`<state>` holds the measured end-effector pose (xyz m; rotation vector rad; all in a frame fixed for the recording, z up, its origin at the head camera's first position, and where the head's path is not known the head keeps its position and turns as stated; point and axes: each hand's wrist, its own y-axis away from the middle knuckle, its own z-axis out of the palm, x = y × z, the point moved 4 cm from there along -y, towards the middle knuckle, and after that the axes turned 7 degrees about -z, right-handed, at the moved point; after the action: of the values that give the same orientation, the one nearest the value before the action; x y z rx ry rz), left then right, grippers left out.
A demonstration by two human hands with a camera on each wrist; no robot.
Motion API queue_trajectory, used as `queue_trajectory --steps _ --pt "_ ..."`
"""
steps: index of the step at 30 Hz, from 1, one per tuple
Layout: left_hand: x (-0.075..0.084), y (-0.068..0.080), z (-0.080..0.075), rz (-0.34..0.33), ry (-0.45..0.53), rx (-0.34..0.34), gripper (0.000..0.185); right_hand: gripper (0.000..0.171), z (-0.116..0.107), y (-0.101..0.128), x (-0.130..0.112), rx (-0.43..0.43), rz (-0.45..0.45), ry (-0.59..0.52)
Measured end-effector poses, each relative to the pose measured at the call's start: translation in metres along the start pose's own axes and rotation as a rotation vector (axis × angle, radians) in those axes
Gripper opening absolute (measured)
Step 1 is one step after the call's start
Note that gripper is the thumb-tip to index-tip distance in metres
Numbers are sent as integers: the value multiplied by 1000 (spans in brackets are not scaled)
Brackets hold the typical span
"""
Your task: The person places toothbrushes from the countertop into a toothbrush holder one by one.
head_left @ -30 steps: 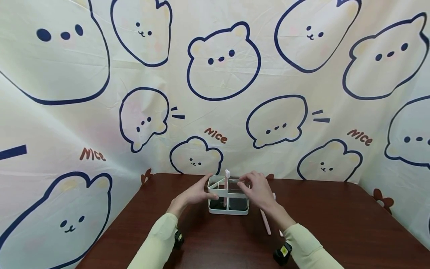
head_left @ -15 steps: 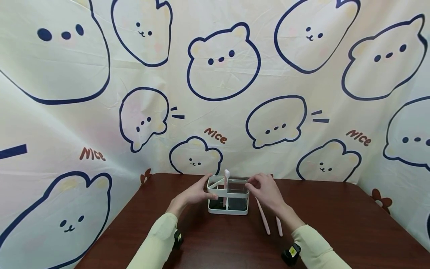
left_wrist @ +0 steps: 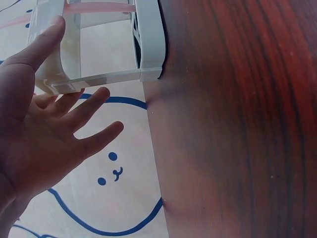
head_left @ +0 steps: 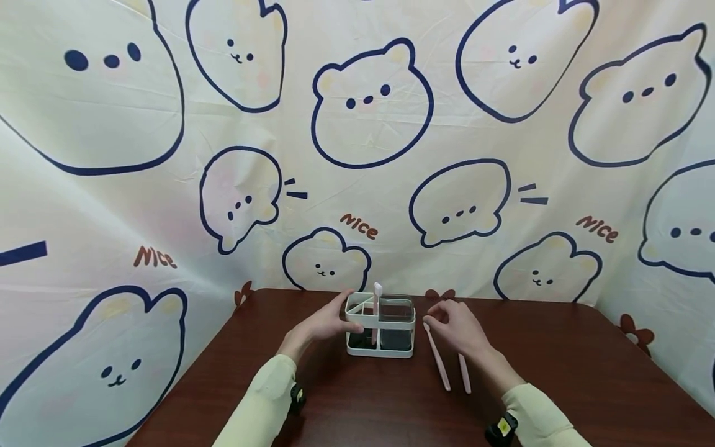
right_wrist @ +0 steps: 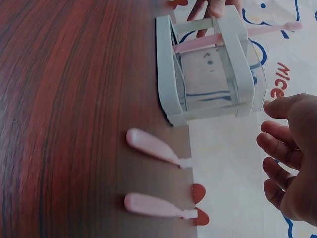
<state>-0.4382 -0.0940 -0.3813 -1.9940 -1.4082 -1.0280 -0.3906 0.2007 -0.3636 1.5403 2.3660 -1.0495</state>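
Right hand point(head_left: 455, 324) has come off the white holder point(head_left: 380, 327), now apart to its left | fingers loosely curled, empty, over two pink toothbrushes point(head_left: 437, 358) on table | left hand point(head_left: 324, 321) spread flat against holder's far side | one brush point(head_left: 377, 309) upright inside | likely fetching next brush.

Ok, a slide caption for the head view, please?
Left hand steadies a white holder with one toothbrush; right hand hovers over two toothbrushes on the table.
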Motion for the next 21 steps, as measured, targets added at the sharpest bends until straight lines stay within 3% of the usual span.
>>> queue_trajectory --steps 21 --pt "2 1 2 23 -1 -11 87 29 -7 25 43 -105 134 24"
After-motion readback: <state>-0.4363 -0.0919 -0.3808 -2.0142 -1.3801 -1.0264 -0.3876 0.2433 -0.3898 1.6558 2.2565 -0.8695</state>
